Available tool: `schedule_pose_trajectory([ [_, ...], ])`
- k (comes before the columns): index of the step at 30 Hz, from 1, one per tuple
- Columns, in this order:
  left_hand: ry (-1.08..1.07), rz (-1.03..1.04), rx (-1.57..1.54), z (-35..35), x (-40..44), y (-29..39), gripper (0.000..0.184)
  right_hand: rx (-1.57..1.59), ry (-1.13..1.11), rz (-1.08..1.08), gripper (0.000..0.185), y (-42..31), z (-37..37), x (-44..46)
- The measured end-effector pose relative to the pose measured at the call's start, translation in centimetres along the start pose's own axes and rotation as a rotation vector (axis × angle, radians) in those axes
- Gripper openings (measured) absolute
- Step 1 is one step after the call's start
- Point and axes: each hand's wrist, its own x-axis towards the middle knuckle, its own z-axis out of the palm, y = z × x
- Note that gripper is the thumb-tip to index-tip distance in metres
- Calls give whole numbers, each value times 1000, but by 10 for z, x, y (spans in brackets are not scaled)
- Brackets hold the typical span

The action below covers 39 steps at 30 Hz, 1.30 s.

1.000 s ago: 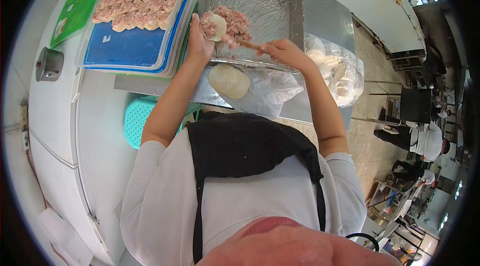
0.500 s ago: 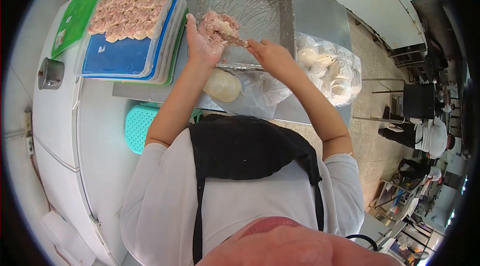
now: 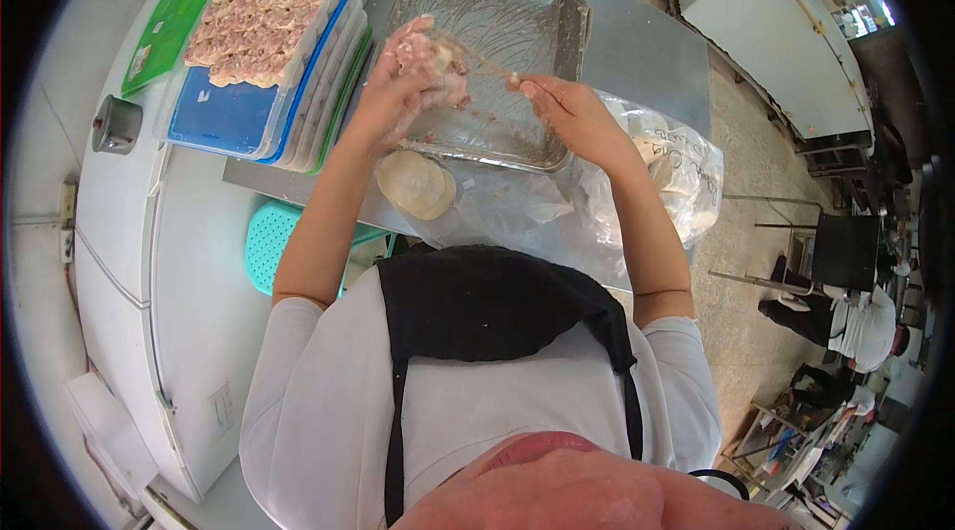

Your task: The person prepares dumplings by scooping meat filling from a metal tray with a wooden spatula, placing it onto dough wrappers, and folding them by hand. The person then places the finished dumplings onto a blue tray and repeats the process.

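My left hand [image 3: 386,104] is curled around a lump of pink minced meat [image 3: 426,57], with a pale piece, perhaps a dough wrapper, against it. Motion blurs the fingers. My right hand [image 3: 579,120] pinches the end of a thin, meat-smeared stick-like spreader [image 3: 487,66], whose other end reaches toward the lump. Both hands are above a deep metal tray [image 3: 574,42] with streaks of meat on its bottom. Close to my left wrist, below the tray, lies a small stack of round dough wrappers [image 3: 418,186] beside clear plastic film [image 3: 512,204].
At left, stacked plastic boxes [image 3: 323,97] carry rows of meat-filled dumplings [image 3: 261,27] on a blue sheet [image 3: 219,120]. A bag of wrappers [image 3: 686,172] sits right of the tray. A metal pot [image 3: 117,124], a turquoise stool [image 3: 269,241] and a distant person [image 3: 863,326] are also visible.
My left hand has gone from an open palm under the meat to fingers curled around it. My right hand has moved slightly right, drawing the spreader away from the lump.
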Motion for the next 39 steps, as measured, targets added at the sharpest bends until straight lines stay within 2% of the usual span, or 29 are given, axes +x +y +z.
schedule_pose_trajectory([
  [1, -138, 91, 405, 0, -4, 3, 63, 3, -5, -6, 34, -5, -8, -1],
  [3, -178, 119, 531, 16, -8, 14, 63, 32, -218, 109, 35, -12, -18, 0],
  [4, -228, 144, 654, 22, -8, 20, 63, 36, -228, 98, 35, -13, -18, 0],
  [5, -215, 145, 662, 20, -6, 24, 63, 10, -216, -5, 35, -13, -17, -1],
  [6, -320, 124, 800, 16, -2, 28, 58, -15, -201, -107, 35, -12, -16, 0],
  [7, -427, 100, 934, 12, 1, 32, 53, -9, -207, -113, 35, -9, -12, 3],
  [8, -419, 98, 939, 9, 3, 35, 53, 13, -227, -115, 35, -5, -3, 7],
  [10, -584, 125, 999, 4, 5, 40, 41, 34, -256, -123, 35, 11, 7, 15],
  [11, -574, 122, 1001, 2, 4, 37, 41, 22, -283, -121, 35, 21, 10, 23],
  [13, -446, 174, 1273, -7, 0, 25, 41, 14, -314, -124, 35, 44, 16, 39],
  [14, -438, 170, 1277, -16, 1, 14, 41, -71, -269, -178, 34, 58, 17, 47],
  [16, -72, -192, 1017, -37, 10, -7, 43, -156, -229, -240, 33, 56, 19, 50],
  [18, -43, -152, 998, -46, 14, -12, 45, -496, 104, -283, 23, 33, 28, 44],
  [20, -9, -114, 973, -49, 15, -11, 48, -531, 89, -353, 20, 37, 46, 48],
  [22, -1, -331, 928, -39, 10, -3, 52, -562, 73, -397, 17, 70, 63, 46],
  [24, -4, -287, 921, -39, 4, 1, 55, -824, -93, -189, 19, 118, 56, 65],
  [26, -13, -252, 920, -31, -6, 14, 58, -769, -98, -130, 22, 102, 37, 57],
  [28, -82, -82, 905, -12, -19, 36, 62, -718, -111, -56, 26, 83, 17, 44],
  [29, -87, -76, 901, -9, -21, 34, 62, -502, -56, -22, 29, 74, 6, 41],
  [30, -80, 91, 950, -6, -22, 33, 58, -286, 0, 11, 33, 64, -1, 37],
  [31, -73, 260, 995, -5, -24, 32, 53, -294, 5, 12, 33, 50, -7, 32],
  [33, -166, 281, 1041, -1, -24, 40, 49, -35, -86, -22, 35, 24, -14, 19],
  [35, -265, 302, 1082, 7, -24, 50, 46, -54, -104, -75, 35, -5, 1, 8],
  [37, -390, 105, 1158, 15, -25, 61, 59, -72, -123, -126, 34, -16, 10, 4],
  [39, -423, 75, 1368, 17, -25, 70, 60, -44, -196, -165, 35, -9, 15, 15],
])
